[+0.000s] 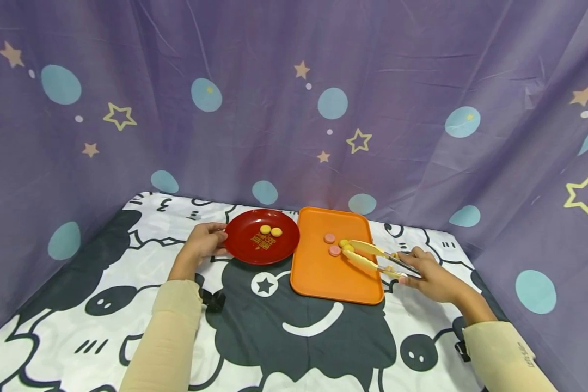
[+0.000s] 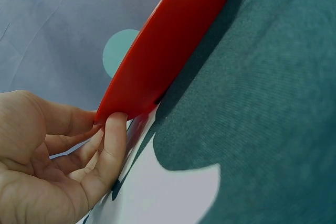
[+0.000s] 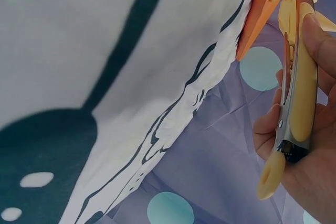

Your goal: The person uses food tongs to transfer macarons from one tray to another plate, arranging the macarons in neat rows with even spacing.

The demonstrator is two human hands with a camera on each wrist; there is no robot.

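My left hand (image 1: 204,243) pinches the left rim of a red plate (image 1: 242,251); in the left wrist view, the thumb and fingers meet at the plate's edge (image 2: 157,56). Two small yellow discs (image 1: 276,232) lie on the plate, by its gold print. In my right hand (image 1: 433,276) is a pair of tongs (image 1: 362,262) with yellow tips and metal arms, reaching over the orange tray (image 1: 318,280) from the right. The tips are at two yellow discs (image 1: 343,243) on the tray. Beside these lie two pink discs (image 1: 329,238). The right wrist view shows my fingers wrapped round the tongs' handle (image 3: 302,87).
Plate and tray stand side by side, their edges close together, towards the back of the table. A black and white cartoon cloth (image 1: 304,348) covers the table. Behind and at both sides hangs a purple curtain (image 1: 274,136) with stars and blue ovals.
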